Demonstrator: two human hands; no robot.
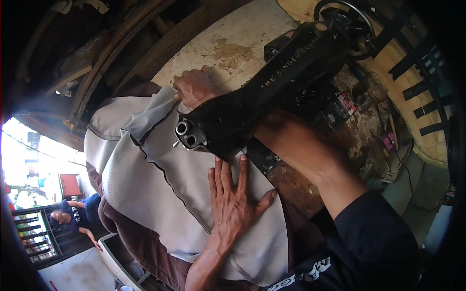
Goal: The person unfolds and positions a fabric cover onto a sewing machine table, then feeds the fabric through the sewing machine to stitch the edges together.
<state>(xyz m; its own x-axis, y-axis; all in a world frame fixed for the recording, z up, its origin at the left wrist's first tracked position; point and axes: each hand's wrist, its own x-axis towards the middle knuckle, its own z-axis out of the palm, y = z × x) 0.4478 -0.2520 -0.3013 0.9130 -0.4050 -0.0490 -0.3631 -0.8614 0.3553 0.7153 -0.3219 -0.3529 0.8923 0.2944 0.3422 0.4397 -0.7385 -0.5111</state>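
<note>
A large piece of light grey cloth (145,179) with dark seam edges lies across the sewing table, with brown cloth (141,247) beneath and around it. Over it reaches a black sewing machine (252,97), its head end above the cloth. My left hand (230,196) presses flat on the grey cloth just in front of the machine head, fingers spread. Passing under the machine's arm, my right forearm comes out on the far side, where my right hand (194,87) is closed at the cloth's far edge. Its fingertips are partly hidden. The needle area is hidden by the machine head.
The handwheel (361,29) is at the upper right. On the worn tabletop (213,46) to the right lie a small dark packet (340,109), a glass jar (371,87) and a pink item (388,140). A person (73,213) is at the far left, near a pale table (82,271).
</note>
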